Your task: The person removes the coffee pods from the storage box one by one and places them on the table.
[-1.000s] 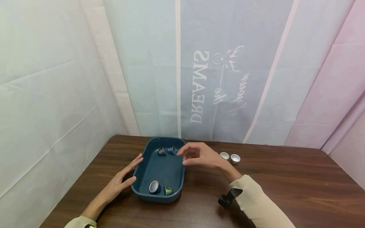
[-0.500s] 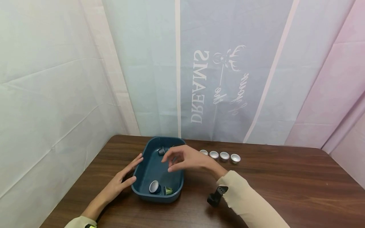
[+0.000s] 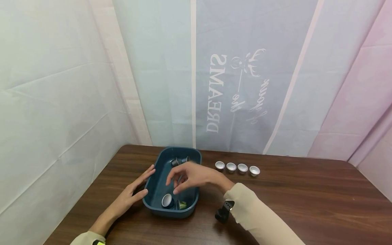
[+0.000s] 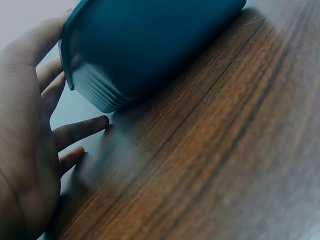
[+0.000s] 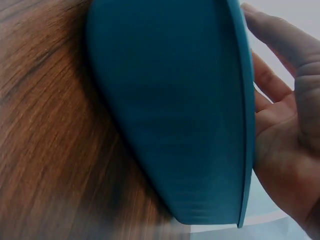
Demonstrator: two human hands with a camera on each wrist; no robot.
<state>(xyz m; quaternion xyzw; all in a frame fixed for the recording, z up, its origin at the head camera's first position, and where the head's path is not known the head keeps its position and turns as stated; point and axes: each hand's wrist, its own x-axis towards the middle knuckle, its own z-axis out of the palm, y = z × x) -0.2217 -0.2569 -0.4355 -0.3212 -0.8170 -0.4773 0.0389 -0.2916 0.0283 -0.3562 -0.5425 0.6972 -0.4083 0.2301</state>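
A dark teal tub (image 3: 170,213) holds several small capsules. A silver-topped capsule (image 3: 167,200) and a green one (image 3: 182,205) lie near its front end; two dark ones (image 3: 175,162) are at its back, partly behind my right hand. Bent fingers with nothing between them show on my right hand (image 3: 196,175), which hovers over the tub just above the silver-topped capsule. With spread fingers, my left hand (image 3: 127,198) touches the tub's left side. In the left wrist view, fingers of the left hand (image 4: 30,125) rest at the rim of the tub (image 4: 150,45).
Behind my right forearm, several silver-topped capsules (image 3: 231,167) stand in a row on the brown wooden table (image 3: 306,197). A printed cloth (image 3: 165,85) hangs along the table's back edge, and pale cloth (image 3: 61,102) covers the left side.
My right hand has moved left and toward the front of the tub, from its right rim to above the front capsules. The row of capsules behind it has come into full view. The left hand stays put.
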